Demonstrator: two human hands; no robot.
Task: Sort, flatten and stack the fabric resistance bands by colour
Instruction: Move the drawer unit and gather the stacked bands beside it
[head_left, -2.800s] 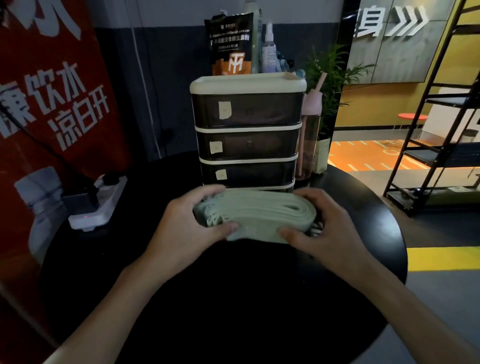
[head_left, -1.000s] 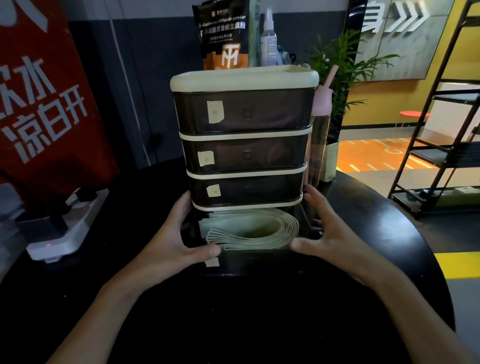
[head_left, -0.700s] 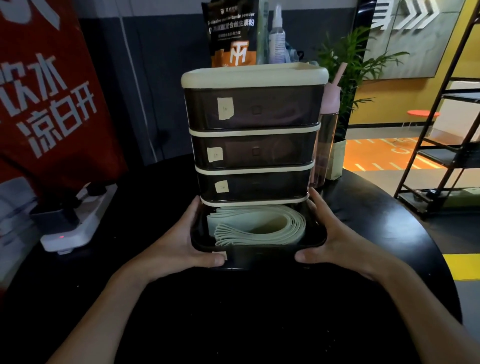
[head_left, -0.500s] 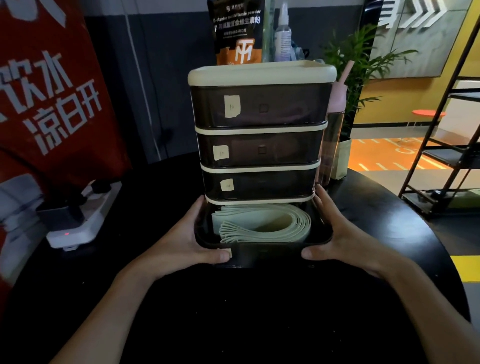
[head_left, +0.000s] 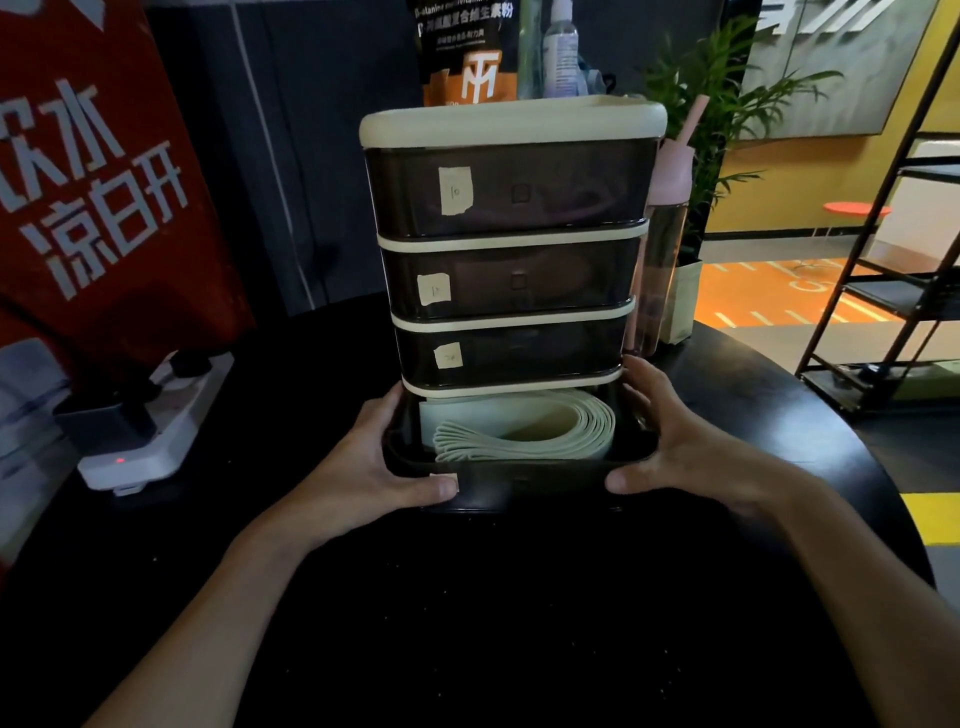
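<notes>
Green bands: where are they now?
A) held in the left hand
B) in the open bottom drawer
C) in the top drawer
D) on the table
B: the green bands lie inside the pulled-out bottom drawer, which the left hand and right hand grip at its front corners.

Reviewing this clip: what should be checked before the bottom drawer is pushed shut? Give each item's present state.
1. Pale green bands lie stacked inside the bottom drawer: ok.
2. Bands clear the cabinet frame above: cannot tell.
3. Left hand grips the drawer's left front corner: ok.
4. Right hand grips the right front corner: ok.
5. Right fingers away from that frame: not ok, fingertips lie beside it.
6. Upper three drawers shut: ok.
</notes>
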